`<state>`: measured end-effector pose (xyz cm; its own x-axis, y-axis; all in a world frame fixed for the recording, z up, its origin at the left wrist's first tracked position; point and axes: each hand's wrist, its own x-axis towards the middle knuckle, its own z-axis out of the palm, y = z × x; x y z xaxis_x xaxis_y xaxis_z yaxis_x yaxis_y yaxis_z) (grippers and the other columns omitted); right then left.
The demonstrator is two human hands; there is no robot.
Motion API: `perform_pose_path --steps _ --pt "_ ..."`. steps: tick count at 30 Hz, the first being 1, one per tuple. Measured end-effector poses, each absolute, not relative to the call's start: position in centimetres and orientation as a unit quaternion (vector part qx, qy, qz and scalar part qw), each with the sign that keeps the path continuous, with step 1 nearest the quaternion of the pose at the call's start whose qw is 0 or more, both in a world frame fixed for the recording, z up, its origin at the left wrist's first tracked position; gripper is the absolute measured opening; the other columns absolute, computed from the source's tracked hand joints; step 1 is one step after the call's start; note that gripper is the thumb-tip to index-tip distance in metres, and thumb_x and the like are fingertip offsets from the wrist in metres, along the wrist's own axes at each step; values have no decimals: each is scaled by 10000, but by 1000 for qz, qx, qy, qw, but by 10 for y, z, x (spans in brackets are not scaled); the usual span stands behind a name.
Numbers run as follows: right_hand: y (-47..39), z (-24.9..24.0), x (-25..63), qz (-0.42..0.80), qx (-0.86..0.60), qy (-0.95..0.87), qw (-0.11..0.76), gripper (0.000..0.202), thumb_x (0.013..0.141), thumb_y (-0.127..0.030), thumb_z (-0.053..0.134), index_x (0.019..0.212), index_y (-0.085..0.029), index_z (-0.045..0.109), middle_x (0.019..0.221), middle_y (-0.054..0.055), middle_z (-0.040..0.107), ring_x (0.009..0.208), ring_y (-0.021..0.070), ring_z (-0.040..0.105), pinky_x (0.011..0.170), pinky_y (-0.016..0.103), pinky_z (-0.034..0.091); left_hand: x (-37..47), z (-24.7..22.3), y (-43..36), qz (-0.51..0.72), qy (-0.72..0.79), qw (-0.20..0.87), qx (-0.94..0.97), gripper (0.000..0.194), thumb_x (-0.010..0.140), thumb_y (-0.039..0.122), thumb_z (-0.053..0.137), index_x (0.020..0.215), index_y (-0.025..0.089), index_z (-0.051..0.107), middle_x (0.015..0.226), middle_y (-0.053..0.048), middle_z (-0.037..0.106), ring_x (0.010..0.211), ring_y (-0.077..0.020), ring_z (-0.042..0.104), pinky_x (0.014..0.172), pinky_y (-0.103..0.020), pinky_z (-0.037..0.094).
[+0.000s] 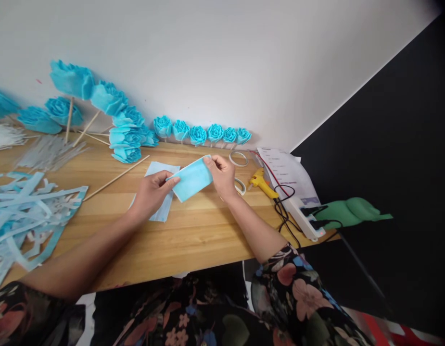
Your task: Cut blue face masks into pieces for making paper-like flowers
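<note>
At the left edge of the frame, a loose heap of pale blue fabric strips lies on your light wooden tabletop. To its right, a thin wooden stick slants up towards the centre. Next comes your left hand, its thumb and fingers closed on the upper-left corner of a bright blue, rectangular piece of soft sheet material. Behind that hand, a paler blue flat sheet lies on the wood. You have the bright blue piece near the centre of the frame, stretched between your hands; its long axis climbs from lower left to upper right, so neither hand is nearer. Your right hand pinches its upper-right corner, thumb in front. Just right of centre, a yellow glue gun lies near the right hand, apart from it.
</note>
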<state>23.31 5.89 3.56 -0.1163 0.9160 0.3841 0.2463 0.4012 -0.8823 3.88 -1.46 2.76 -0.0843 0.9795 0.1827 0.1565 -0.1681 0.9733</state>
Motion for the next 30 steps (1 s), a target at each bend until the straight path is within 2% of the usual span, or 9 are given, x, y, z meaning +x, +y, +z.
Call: perform_pose_path --steps 9,14,16,20,23,30 --pt "57 34 236 349 -424 -657 516 404 853 -564 618 789 -169 678 685 -9 553 644 113 481 601 225 395 42 34 -17 515 526 409 540 283 773 427 709 631 193 639 523 26 533 487 -119 427 481 -249 321" --pt "58 33 237 323 -414 -665 532 380 860 -535 628 792 -168 699 677 -18 566 652 111 493 623 224 404 43 46 -21 502 568 433 487 222 755 399 709 731 178 709 522 40 553 444 -90 415 475 -232 342" --pt "56 33 237 311 -413 -669 534 376 865 -530 624 794 -169 704 679 -16 571 658 114 500 626 225 406 43 45 -21 513 557 465 459 257 725 426 743 756 172 722 568 23 609 468 -100 487 508 -237 408" --pt "55 34 237 317 -403 -667 540 372 865 -524 628 795 -166 703 683 -14 570 655 112 499 620 224 404 42 37 -18 542 501 525 423 374 669 513 807 775 165 721 720 -24 706 654 -159 654 684 -280 533" --pt "57 31 237 339 -415 -652 536 388 859 -543 625 808 -166 702 690 -10 571 655 114 496 602 221 399 42 35 -18 536 481 530 448 376 715 530 782 780 168 705 726 -28 712 710 -167 672 748 -287 534" --pt "60 27 236 390 -393 -641 531 368 847 -528 652 775 -170 692 667 -14 549 626 107 480 593 223 398 41 48 -25 467 441 483 595 321 833 495 676 761 182 692 721 -32 726 733 -183 672 761 -305 532"
